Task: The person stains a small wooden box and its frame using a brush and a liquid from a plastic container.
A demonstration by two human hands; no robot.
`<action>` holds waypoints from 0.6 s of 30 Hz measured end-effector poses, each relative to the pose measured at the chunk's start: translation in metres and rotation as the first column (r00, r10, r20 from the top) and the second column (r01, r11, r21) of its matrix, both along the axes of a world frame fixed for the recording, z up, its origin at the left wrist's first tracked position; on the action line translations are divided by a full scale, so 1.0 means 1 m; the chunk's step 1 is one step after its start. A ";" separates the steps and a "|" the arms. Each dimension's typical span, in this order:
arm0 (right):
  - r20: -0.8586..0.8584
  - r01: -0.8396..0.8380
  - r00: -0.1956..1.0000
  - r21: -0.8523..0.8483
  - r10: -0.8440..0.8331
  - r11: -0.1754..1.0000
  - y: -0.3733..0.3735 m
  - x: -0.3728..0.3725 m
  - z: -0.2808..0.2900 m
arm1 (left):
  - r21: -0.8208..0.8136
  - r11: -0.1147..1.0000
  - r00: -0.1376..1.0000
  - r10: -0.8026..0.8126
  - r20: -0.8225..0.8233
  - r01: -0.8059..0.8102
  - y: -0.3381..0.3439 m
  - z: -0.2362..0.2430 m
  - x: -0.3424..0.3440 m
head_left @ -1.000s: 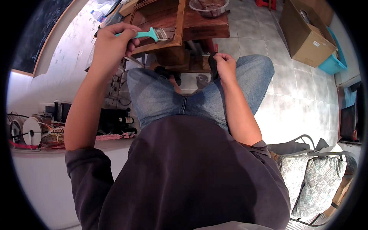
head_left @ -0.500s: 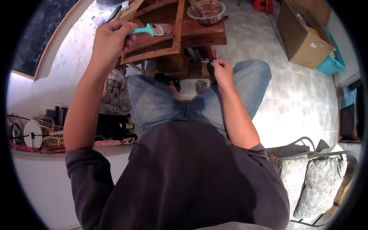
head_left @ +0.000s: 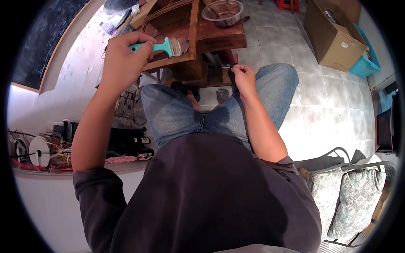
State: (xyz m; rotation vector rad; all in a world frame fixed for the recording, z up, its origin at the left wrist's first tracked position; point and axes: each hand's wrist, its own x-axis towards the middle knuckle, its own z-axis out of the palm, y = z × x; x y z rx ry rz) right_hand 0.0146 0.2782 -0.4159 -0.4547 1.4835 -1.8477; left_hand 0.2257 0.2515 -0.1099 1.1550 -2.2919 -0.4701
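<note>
My left hand is closed around the turquoise handle of a flat paintbrush. Its bristles, stained brownish, point right and are over or against the lower right part of a wooden frame; I cannot tell whether they touch. The frame is tilted against a reddish-brown wooden bench. On the bench stands a clear plastic bowl with dark brown streaks inside. My right hand hangs by my right knee with its fingers pinched together; whatever they hold, if anything, is hidden. A dark shape and a thin red piece show just beyond it.
A cardboard box and a blue plastic bin stand on the tiled floor at the far right. Patterned cushions lie at the lower right. Left, a ledge holds cable spools and dark bottles. A blackboard hangs on the wall.
My left hand has come nearer and slightly right with the paintbrush, its bristles lower on the frame. The right hand stays almost in place. The whole view has shifted a little.
</note>
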 end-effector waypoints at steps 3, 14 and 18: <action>-0.034 0.013 0.999 -0.001 -0.013 1.000 -0.002 -0.001 -0.003 | 0.034 0.999 1.000 0.005 0.000 -0.005 0.003 0.004 0.005; -0.032 0.015 0.999 0.006 -0.015 1.000 -0.003 0.001 -0.002 | 0.074 0.997 1.000 0.026 0.005 -0.026 -0.012 0.006 0.010; -0.005 -0.005 1.000 0.002 0.005 1.000 -0.002 0.000 -0.001 | 0.160 0.987 0.999 0.018 -0.039 -0.012 -0.009 0.009 -0.001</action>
